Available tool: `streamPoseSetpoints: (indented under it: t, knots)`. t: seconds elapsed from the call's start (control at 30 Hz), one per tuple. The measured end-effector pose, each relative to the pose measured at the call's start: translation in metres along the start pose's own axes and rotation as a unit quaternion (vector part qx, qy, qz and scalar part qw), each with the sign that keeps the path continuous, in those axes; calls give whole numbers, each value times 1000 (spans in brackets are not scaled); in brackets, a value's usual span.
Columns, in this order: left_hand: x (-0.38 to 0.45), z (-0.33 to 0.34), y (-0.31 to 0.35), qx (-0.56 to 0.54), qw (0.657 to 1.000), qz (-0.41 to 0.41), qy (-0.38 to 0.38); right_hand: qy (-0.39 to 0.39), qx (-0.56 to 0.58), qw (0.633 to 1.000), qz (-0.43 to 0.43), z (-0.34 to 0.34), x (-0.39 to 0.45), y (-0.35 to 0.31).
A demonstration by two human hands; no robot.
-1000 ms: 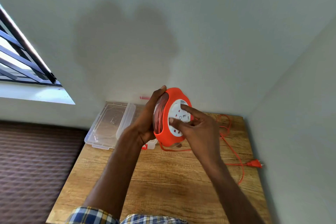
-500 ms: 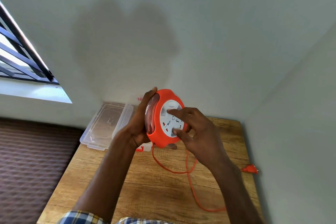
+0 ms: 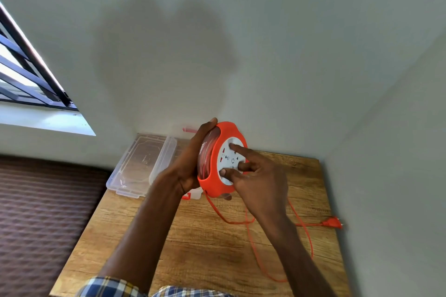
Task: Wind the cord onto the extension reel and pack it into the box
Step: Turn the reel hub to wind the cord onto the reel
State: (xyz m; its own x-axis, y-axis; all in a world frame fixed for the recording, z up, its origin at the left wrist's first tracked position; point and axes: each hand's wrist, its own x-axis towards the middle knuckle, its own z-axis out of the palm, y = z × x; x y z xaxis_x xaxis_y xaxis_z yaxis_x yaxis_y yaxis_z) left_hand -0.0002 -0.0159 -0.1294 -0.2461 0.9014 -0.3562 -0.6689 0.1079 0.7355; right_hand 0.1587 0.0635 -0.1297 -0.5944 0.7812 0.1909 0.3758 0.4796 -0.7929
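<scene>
One clear plastic box (image 3: 142, 165) lies open at the far left corner of one wooden desk (image 3: 198, 248). Beside it, the left hand (image 3: 190, 164) grips the back of one orange extension reel (image 3: 218, 159), held upright above the desk. The right hand (image 3: 260, 176) presses three fingertips (image 3: 233, 146) against the reel's white socket face. One orange cord (image 3: 255, 248) trails from the reel in loops across the desk, ending in one plug (image 3: 331, 222) near the right edge.

Reel (image 3: 212, 169) above table (image 3: 193, 248), box (image 3: 142, 164) left
</scene>
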Motion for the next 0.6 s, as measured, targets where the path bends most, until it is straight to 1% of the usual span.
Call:
streamPoseSetpoints:
  t: [0.1,0.17,0.23,0.3,0.33,0.4,0.43,0.5,0.57,0.6]
  knots:
    - [-1,-3,-2,1,1000,7,13,3,6,999,36,6,-1,-5]
    - [-1,-1,-3,1,1000,8,11,30,28,996,77,10,-1,-8]
    - [0,2,-6,13,1000,7,12,43,90,983,151,16,2,-10]
    - [0,6,-7,29,999,3,14,18,182,961,207,17,4,-11]
    - [1,7,-6,32,999,1,12,-3,201,957,210,15,5,-11]
    - [0,5,-5,22,1000,3,7,-33,183,967,174,10,5,-7]
    - [0,5,-5,9,1000,5,2,-28,154,978,139,8,5,-4]
    - [0,3,-4,-24,1000,8,-13,6,68,996,54,1,6,3]
    - [1,1,-3,-50,998,14,-28,20,20,999,-31,-7,9,9]
    - [2,-1,-3,-59,998,17,-34,4,12,998,-65,-11,11,11]
